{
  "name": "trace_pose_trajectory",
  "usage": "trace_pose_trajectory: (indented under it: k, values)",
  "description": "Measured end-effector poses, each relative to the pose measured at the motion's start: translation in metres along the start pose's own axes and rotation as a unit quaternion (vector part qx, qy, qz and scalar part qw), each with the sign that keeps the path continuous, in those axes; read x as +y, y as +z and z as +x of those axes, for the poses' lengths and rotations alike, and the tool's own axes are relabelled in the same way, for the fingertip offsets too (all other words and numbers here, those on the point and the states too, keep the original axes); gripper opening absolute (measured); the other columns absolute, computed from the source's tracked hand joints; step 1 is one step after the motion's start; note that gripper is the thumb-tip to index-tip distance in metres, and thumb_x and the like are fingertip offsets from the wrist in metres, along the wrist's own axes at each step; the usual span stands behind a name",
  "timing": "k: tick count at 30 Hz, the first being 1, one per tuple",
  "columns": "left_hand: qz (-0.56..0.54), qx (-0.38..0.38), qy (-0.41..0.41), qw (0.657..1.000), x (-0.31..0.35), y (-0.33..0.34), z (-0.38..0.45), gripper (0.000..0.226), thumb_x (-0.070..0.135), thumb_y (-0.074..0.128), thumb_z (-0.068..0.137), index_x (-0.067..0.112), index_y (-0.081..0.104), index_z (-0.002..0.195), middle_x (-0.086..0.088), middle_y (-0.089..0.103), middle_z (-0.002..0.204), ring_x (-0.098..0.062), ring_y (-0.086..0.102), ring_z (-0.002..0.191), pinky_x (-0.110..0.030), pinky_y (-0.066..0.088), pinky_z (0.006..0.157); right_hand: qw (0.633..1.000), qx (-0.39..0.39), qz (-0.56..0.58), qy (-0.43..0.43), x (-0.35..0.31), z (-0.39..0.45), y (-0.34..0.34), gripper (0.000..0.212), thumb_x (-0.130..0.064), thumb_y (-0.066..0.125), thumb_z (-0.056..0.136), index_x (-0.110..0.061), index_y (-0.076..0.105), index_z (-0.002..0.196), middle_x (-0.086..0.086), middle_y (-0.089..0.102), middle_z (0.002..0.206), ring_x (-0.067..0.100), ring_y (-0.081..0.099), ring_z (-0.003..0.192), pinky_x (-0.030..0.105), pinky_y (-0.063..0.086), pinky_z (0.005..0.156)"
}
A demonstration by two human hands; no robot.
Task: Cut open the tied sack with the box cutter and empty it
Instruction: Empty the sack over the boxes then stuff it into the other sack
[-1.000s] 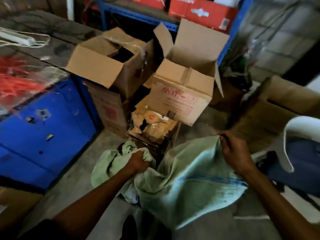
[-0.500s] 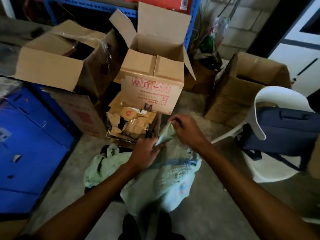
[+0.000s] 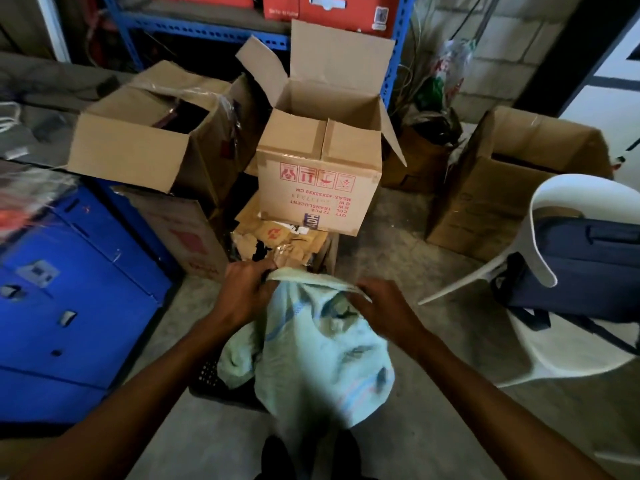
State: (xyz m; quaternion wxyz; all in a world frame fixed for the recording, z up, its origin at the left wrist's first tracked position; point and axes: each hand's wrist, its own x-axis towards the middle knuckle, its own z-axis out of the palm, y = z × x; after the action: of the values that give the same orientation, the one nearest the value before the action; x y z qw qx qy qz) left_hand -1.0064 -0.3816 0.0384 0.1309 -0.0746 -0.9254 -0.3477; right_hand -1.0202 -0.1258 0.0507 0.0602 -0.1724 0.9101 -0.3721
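Observation:
A pale green woven sack (image 3: 322,358) with thin blue stripes hangs limp in front of me over the concrete floor. My left hand (image 3: 244,296) grips its top edge on the left. My right hand (image 3: 384,308) grips the same edge on the right, and the mouth is pulled open between them. Another pale green piece (image 3: 235,362) lies crumpled under the sack on the left, over a dark perforated crate (image 3: 207,375). No box cutter shows in view.
Open cardboard boxes (image 3: 318,188) stand stacked just beyond my hands, with torn brown packets (image 3: 280,240) below them. A blue cabinet (image 3: 69,289) is on the left. A white plastic chair (image 3: 540,271) with a dark bag (image 3: 581,265) stands to the right. Another box (image 3: 502,188) sits behind it.
My hands came together on the sack, then spread along its top edge, pulling the mouth open. The sack went from lying spread out to hanging down. The view swung right.

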Motion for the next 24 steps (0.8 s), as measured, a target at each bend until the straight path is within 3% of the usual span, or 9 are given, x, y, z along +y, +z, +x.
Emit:
trace_pose_trajectory:
  k: [1, 3, 5, 9, 14, 16, 18, 21, 24]
  values:
    - [0.018, -0.026, 0.009, 0.999, 0.002, 0.000, -0.004, 0.041, 0.044, 0.052, 0.075, 0.019, 0.064, 0.105, -0.010, 0.071, 0.102, -0.029, 0.066, 0.095, -0.046, 0.051, 0.085, 0.999, 0.029, 0.036, -0.003, -0.007, 0.008, -0.004, 0.020, -0.020, 0.056, 0.085, -0.005, 0.067, 0.079, 0.004, 0.060, 0.071, 0.015, 0.055, 0.069, 0.028, 0.036, 0.063]
    - [0.061, -0.121, 0.045, 0.990, 0.015, 0.003, -0.008, 0.082, 0.061, 0.059, 0.069, 0.028, 0.037, 0.141, 0.000, 0.037, 0.149, -0.023, 0.029, 0.140, -0.047, 0.009, 0.117, 0.995, 0.050, 0.086, -0.010, -0.027, 0.025, -0.008, 0.017, -0.007, 0.061, 0.082, 0.005, 0.063, 0.070, 0.013, 0.057, 0.062, 0.013, 0.050, 0.064, 0.029, 0.035, 0.059]
    - [0.110, -0.133, 0.095, 0.980, 0.031, 0.008, -0.009, 0.091, 0.073, 0.052, 0.070, 0.026, 0.030, 0.146, 0.003, 0.028, 0.152, -0.020, 0.015, 0.145, -0.035, -0.015, 0.113, 0.993, 0.032, 0.114, -0.013, -0.039, 0.036, -0.006, 0.020, -0.003, 0.065, 0.079, 0.010, 0.059, 0.064, 0.014, 0.051, 0.058, 0.006, 0.043, 0.058, 0.029, 0.034, 0.055]
    - [0.153, -0.030, 0.167, 0.974, 0.037, 0.002, -0.004, 0.048, 0.053, 0.041, 0.091, 0.018, 0.074, 0.094, -0.003, 0.075, 0.094, -0.022, 0.065, 0.103, -0.043, 0.013, 0.110, 0.977, -0.034, 0.209, 0.027, -0.032, 0.037, 0.008, 0.022, -0.002, 0.066, 0.081, 0.013, 0.059, 0.067, 0.011, 0.050, 0.061, 0.006, 0.045, 0.060, 0.026, 0.034, 0.056]
    - [0.123, -0.008, 0.173, 0.977, 0.038, -0.005, -0.012, 0.028, 0.027, 0.047, 0.088, 0.015, 0.070, 0.079, -0.001, 0.072, 0.082, -0.014, 0.058, 0.089, -0.037, 0.023, 0.104, 0.930, -0.123, 0.321, 0.132, -0.008, 0.020, 0.018, 0.039, -0.034, 0.066, 0.083, 0.002, 0.068, 0.097, 0.009, 0.064, 0.086, 0.017, 0.056, 0.080, 0.028, 0.047, 0.068]
    - [0.091, -0.013, 0.141, 0.986, 0.038, -0.019, -0.011, 0.026, 0.028, 0.047, 0.090, 0.013, 0.067, 0.082, -0.001, 0.069, 0.082, -0.018, 0.061, 0.084, -0.042, 0.033, 0.096, 0.958, -0.151, 0.214, 0.115, 0.013, 0.014, 0.027, 0.051, -0.039, 0.070, 0.079, -0.021, 0.058, 0.125, 0.002, 0.060, 0.124, 0.012, 0.054, 0.113, 0.031, 0.044, 0.098]
    - [0.065, -0.036, 0.135, 0.988, 0.037, -0.034, -0.011, 0.026, 0.029, 0.048, 0.092, 0.012, 0.066, 0.084, 0.000, 0.068, 0.084, -0.018, 0.061, 0.084, -0.045, 0.039, 0.092, 0.979, -0.180, 0.038, 0.087, 0.038, 0.008, 0.044, 0.078, -0.043, 0.071, 0.075, -0.035, 0.032, 0.142, -0.005, 0.035, 0.150, 0.016, 0.029, 0.137, 0.040, 0.024, 0.114]
    - [0.049, -0.095, 0.169, 0.980, 0.045, -0.049, -0.024, 0.028, 0.029, 0.048, 0.093, 0.008, 0.066, 0.088, -0.004, 0.067, 0.088, -0.021, 0.061, 0.089, -0.039, 0.043, 0.086, 0.990, -0.135, -0.034, 0.024, 0.048, 0.010, 0.072, 0.075, -0.035, 0.065, 0.083, -0.029, 0.023, 0.145, -0.002, 0.022, 0.156, 0.020, 0.015, 0.144, 0.037, 0.013, 0.114]
    - [0.075, -0.116, 0.152, 0.979, 0.036, -0.068, -0.035, 0.015, 0.027, 0.049, 0.094, 0.017, 0.060, 0.091, -0.002, 0.065, 0.090, -0.019, 0.059, 0.091, -0.041, 0.043, 0.087, 0.990, -0.129, -0.055, -0.014, 0.041, 0.025, 0.078, 0.047, -0.038, 0.065, 0.083, -0.017, 0.055, 0.123, 0.009, 0.053, 0.132, 0.023, 0.044, 0.125, 0.031, 0.031, 0.098]
